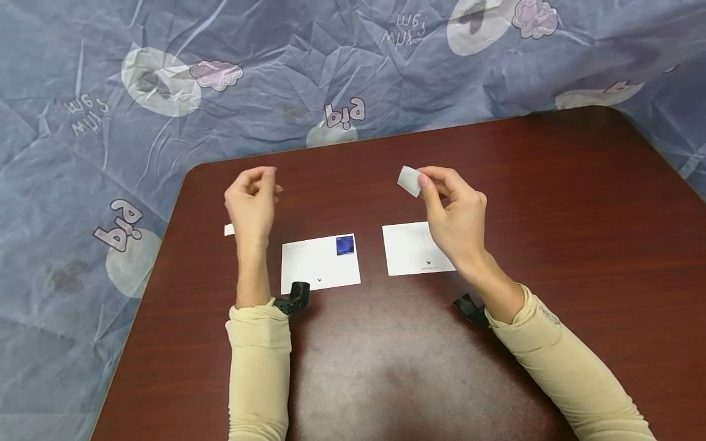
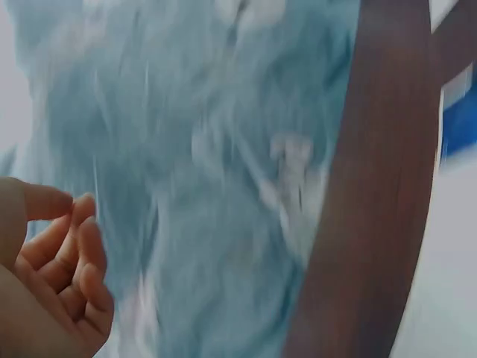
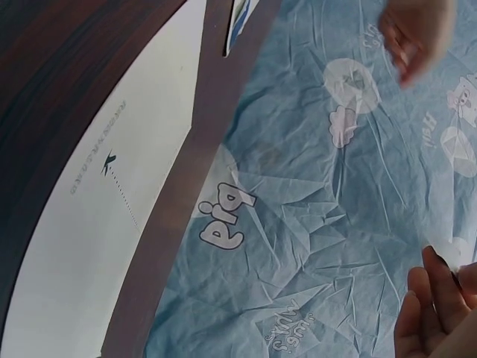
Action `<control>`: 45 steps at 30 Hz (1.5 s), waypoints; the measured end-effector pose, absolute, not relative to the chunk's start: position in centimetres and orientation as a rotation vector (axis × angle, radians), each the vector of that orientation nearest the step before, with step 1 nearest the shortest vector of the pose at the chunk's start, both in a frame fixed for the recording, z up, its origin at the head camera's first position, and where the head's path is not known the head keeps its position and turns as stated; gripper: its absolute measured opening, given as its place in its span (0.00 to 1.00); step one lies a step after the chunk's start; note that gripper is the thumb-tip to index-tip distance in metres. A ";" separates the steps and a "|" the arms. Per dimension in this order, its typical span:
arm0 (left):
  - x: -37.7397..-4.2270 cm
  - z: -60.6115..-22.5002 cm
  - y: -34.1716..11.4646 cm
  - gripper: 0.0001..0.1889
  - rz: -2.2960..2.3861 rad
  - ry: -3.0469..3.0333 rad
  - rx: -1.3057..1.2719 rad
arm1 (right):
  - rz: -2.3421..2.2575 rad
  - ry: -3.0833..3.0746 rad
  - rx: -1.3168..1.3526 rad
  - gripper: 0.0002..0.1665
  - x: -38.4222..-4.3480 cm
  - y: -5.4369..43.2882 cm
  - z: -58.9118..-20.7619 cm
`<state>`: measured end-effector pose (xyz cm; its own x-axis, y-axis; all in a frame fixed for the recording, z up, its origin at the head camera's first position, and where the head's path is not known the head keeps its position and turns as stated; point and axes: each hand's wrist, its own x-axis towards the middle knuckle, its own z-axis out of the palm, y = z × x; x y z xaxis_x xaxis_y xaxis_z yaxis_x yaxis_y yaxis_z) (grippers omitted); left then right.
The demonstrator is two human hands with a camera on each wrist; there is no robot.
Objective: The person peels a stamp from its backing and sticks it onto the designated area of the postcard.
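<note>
Raised over the right side of the table, my right hand (image 1: 460, 211) pinches a small white paper square (image 1: 409, 181) between thumb and fingers. Below that hand lies a white postcard (image 1: 405, 250), partly covered by the hand and wrist in the head view. A second postcard (image 1: 309, 266) lies to its left, with a dark blue stamp (image 1: 345, 245) in its upper right corner. My left hand (image 1: 250, 199) is up in the air at the left; its fingers curl and the thumb meets the fingertips, nothing showing between them (image 2: 63, 261).
A small white scrap (image 1: 229, 229) lies on the table behind my left wrist. The reddish-brown wooden table (image 1: 551, 202) ends at a blue printed cloth (image 1: 287, 73) at the back and left. Black camera mounts (image 1: 298, 298) sit at both wrists.
</note>
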<state>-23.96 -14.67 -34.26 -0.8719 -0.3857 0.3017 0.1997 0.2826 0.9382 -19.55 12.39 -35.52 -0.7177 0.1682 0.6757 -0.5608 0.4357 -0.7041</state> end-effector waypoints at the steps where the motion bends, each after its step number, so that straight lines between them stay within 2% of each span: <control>1: -23.7 -34.0 -13.5 0.07 -1.615 -2.115 0.093 | 1.323 -1.990 0.333 0.08 -19.5 12.4 -35.5; 6: -21.9 -33.6 -7.9 0.08 -1.724 -2.263 -0.284 | 1.226 -1.979 0.367 0.07 -19.5 12.4 -35.5; 11: -20.3 -33.6 -4.9 0.10 -2.022 -2.322 -0.453 | 1.106 -1.954 0.369 0.06 -19.5 12.1 -35.6; 18: -19.8 -33.9 -3.5 0.15 -2.303 -2.330 -0.375 | 0.976 -1.882 0.491 0.05 -19.3 11.5 -35.7; 27: -19.9 -33.9 -3.4 0.19 -2.326 -2.273 -0.329 | 0.981 -1.843 0.671 0.09 -19.5 11.1 -36.2; 32: -19.9 -34.0 -3.6 0.16 -2.296 -2.265 -0.354 | 1.045 -1.835 0.699 0.20 -19.4 11.0 -36.2; 38: -20.0 -34.0 -3.8 0.13 -2.295 -2.255 -0.337 | 1.118 -1.857 0.684 0.09 -19.5 11.3 -36.0; 45: -20.1 -34.0 -3.9 0.13 -2.315 -2.249 -0.331 | 1.046 -1.987 0.729 0.21 -19.6 11.8 -36.0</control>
